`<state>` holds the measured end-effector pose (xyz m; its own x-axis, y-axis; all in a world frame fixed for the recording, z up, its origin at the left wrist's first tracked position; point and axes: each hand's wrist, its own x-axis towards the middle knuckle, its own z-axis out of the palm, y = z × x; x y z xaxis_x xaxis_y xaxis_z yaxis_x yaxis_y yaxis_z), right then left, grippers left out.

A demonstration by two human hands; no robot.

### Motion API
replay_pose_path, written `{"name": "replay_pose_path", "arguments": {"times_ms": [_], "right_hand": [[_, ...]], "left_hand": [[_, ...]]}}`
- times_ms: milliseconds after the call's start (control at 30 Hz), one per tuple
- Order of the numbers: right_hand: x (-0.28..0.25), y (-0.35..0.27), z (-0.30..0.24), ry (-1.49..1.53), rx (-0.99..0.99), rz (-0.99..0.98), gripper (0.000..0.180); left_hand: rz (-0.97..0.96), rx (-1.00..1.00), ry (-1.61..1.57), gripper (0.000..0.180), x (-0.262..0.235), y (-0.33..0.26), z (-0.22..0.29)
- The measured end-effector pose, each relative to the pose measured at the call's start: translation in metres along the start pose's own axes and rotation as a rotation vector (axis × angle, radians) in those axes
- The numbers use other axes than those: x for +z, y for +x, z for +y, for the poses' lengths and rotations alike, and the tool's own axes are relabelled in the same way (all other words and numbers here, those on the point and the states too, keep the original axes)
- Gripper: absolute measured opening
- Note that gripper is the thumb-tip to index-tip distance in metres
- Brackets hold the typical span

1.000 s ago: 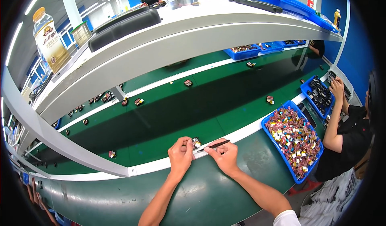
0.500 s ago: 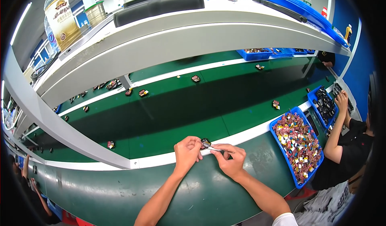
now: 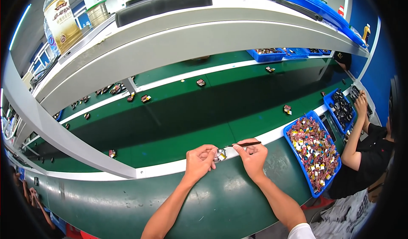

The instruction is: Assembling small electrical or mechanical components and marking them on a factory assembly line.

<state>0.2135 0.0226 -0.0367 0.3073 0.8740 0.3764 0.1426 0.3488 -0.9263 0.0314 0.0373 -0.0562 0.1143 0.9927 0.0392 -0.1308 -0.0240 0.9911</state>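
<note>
My left hand [image 3: 199, 159] pinches a small flat part [image 3: 220, 155] between thumb and fingers, above the white rail at the belt's near edge. The part looks dark and silvery with a bit of yellow; its exact kind is too small to tell. In my right hand [image 3: 253, 157] is a slim dark tweezers-like tool [image 3: 250, 144], gripped between thumb and forefinger. Its thin tip points left at the part; whether it touches cannot be made out. Both forearms reach over the green worktop [image 3: 127, 200].
Beyond the rail, a green conveyor belt [image 3: 191, 124] carries scattered small parts. A blue tray [image 3: 338, 171] heaped with reddish parts stands to my right, beside another blue tray [image 3: 353, 120] of black parts. A co-worker [image 3: 369, 145] sits there. A white shelf [image 3: 182, 37] with a post [image 3: 63, 128] spans overhead.
My right hand has moved slightly right, and the tool has turned so its dark shaft sticks out rightward. The part in my left hand now shows a brighter face.
</note>
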Motion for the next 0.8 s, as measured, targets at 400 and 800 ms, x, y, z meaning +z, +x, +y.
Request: {"name": "replay_pose_path", "arguments": {"times_ms": [400,800], "right_hand": [[0.005,-0.015,-0.004,-0.040,-0.046,-0.165,0.013],[0.006,-0.016,-0.005,-0.050,-0.041,-0.091,0.014]], "left_hand": [[0.108,0.010,-0.127,0.013,-0.004,0.008,-0.004],[0.103,0.040,-0.091,0.015,-0.004,0.006,-0.006]]}}
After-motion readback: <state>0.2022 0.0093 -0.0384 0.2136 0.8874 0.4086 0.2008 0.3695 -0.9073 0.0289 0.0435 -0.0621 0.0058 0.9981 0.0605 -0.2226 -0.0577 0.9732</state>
